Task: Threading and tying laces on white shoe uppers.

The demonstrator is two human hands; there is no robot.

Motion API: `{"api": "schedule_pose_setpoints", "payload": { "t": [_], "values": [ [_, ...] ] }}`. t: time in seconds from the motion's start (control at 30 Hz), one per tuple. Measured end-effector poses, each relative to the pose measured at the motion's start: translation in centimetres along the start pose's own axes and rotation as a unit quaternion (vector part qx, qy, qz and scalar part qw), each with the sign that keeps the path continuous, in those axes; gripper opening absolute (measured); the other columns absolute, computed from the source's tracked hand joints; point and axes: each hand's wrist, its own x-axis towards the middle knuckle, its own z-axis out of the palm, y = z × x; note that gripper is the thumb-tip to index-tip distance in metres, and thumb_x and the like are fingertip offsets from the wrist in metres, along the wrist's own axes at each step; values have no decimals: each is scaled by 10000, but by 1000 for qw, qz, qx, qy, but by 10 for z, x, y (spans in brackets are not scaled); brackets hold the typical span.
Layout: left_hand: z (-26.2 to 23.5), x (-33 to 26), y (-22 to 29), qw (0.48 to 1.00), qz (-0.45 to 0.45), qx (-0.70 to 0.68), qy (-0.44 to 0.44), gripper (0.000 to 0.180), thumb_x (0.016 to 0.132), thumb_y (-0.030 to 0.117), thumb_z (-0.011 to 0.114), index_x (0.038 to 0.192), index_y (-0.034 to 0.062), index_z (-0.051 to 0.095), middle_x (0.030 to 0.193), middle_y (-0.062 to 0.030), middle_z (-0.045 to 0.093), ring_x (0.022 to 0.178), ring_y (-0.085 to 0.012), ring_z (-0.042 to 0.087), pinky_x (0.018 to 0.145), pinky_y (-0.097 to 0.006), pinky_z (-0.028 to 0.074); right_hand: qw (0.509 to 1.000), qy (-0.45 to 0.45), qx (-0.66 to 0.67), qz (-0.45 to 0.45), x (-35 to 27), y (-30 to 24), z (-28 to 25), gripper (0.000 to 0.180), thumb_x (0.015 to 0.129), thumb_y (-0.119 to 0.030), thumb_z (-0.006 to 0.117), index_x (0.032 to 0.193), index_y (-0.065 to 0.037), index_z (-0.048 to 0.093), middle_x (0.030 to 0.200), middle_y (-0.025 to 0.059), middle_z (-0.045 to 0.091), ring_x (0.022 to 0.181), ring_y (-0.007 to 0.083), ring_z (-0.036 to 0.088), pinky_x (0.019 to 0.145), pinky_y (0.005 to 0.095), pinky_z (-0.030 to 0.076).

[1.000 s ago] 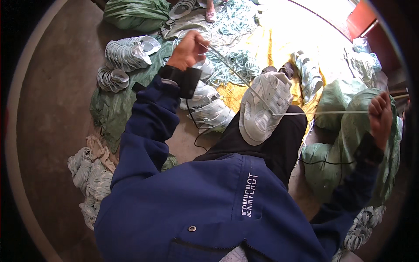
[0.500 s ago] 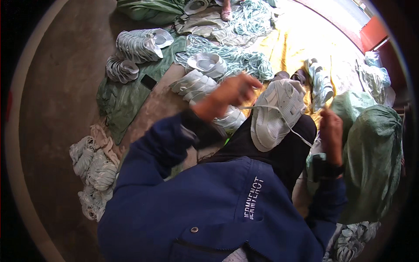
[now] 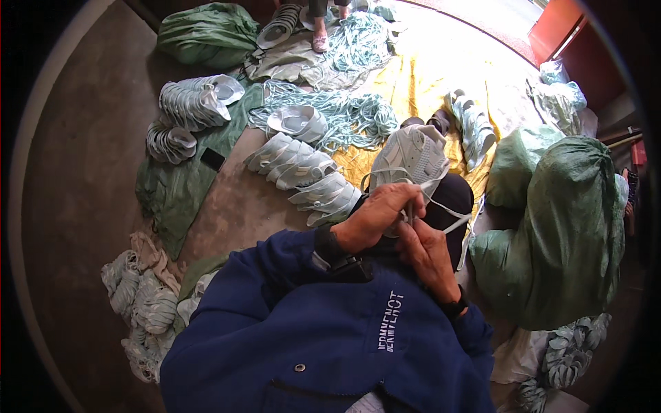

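Observation:
A white sneaker upper (image 3: pixel 413 148) with mesh and eyelets lies across my dark-trousered knee. A pale shoelace (image 3: pixel 451 213) is threaded through it, looping over the top with one end trailing down beside my leg. My left hand (image 3: pixel 380 215) is closed at the near end of the upper, thumb and fingers pinched on the lace. Against its fingertips, my right hand (image 3: pixel 428 256) is closed too, pinching the lace just below. The fingers mostly cover the piece of lace between them and the near part of the upper.
Left of my knee are stacked white uppers (image 3: pixel 296 168). Beyond lies a heap of pale laces (image 3: pixel 358 113) on yellow sheeting. More uppers (image 3: pixel 196 103) and a dark phone (image 3: pixel 213 159) rest on green cloth. Full green sacks (image 3: pixel 571 227) stand at right. Another person's foot (image 3: pixel 320 38) shows at the top.
My hands were apart on either side of the upper, drawing the lace outward. Now both have come together at its near end. The view has shifted slightly.

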Motion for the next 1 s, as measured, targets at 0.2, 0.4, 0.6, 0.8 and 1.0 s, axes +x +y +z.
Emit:
{"api": "schedule_pose_setpoints", "payload": {
  "t": [0.2, 0.4, 0.6, 0.8, 1.0],
  "values": [
    [5, -25, 3, 983, -35, 130, -128, 325, 970, 322, 452, 782, 76, 549, 686, -19, 541, 607, -115, 507, 583, -258, 399, 897, -47, 433, 76, 3, 13, -4, 449, 1002, -352, 408, 1105, 45, 592, 1048, 86, 634, 930, 145, 610, 814, 254, 473],
    [-1, -34, -4, 879, -7, 437, -192, 253, 955, 269, 455, 835, 64, 541, 777, -117, 566, 720, -296, 568, 645, -386, 431, 852, -42, 521, 12, 18, 23, -17, 340, 978, -300, 490, 1018, 11, 621, 992, 119, 677, 904, 171, 648, 824, 297, 502],
    [4, -30, 0, 890, 0, 426, -163, 232, 945, 245, 481, 1030, 31, 506, 971, -132, 559, 952, -263, 542, 812, -361, 420, 880, -4, 475, 20, 18, 21, -14, 321, 977, -294, 498, 1043, -13, 640, 988, 88, 675, 918, 144, 623, 853, 263, 458],
    [15, -14, -13, 980, 27, 173, -96, 386, 957, 213, 458, 1279, 4, 414, 1103, -90, 534, 1053, -182, 509, 921, -300, 402, 917, 41, 394, -41, 12, 8, -5, 289, 983, -240, 490, 1050, -10, 652, 1145, 86, 615, 1065, 137, 536, 936, 274, 399],
    [22, -12, -19, 992, 30, 81, -96, 399, 982, 242, 404, 1307, 11, 406, 1033, -42, 530, 943, -121, 498, 824, -251, 411, 901, 34, 432, -7, 9, 0, -12, 303, 984, -254, 489, 1115, -10, 612, 946, 43, 633, 815, 69, 577, 689, 200, 461]
  ]
}}
